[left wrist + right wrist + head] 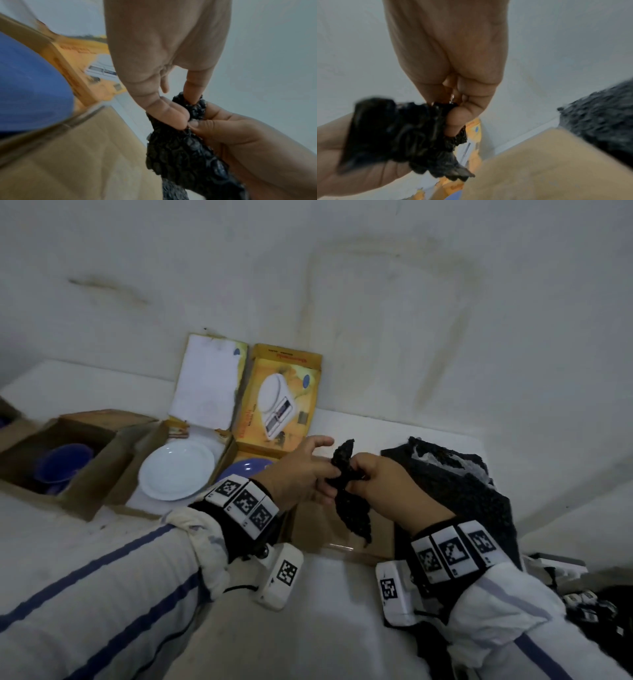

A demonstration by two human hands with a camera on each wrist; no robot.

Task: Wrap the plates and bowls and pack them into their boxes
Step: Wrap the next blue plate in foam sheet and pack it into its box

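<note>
A crumpled strip of black bubble wrap (352,508) hangs between both hands above a brown box flap (322,532). My left hand (320,474) pinches its upper part with thumb and fingers, seen close in the left wrist view (187,111). My right hand (351,474) grips the same strip (412,138) just beside it, fingers curled round it (452,112). A white plate (176,469) lies in an open box to the left. A blue dish (245,469) sits in the yellow box behind my left wrist. A blue bowl (63,465) stands in a brown box (99,484) at far left.
A heap of black bubble wrap (455,484) lies at the right on the white surface. The yellow box lid (277,402) with a scale picture leans on the wall beside a white sheet (205,381). Dark items (582,601) lie at the right edge.
</note>
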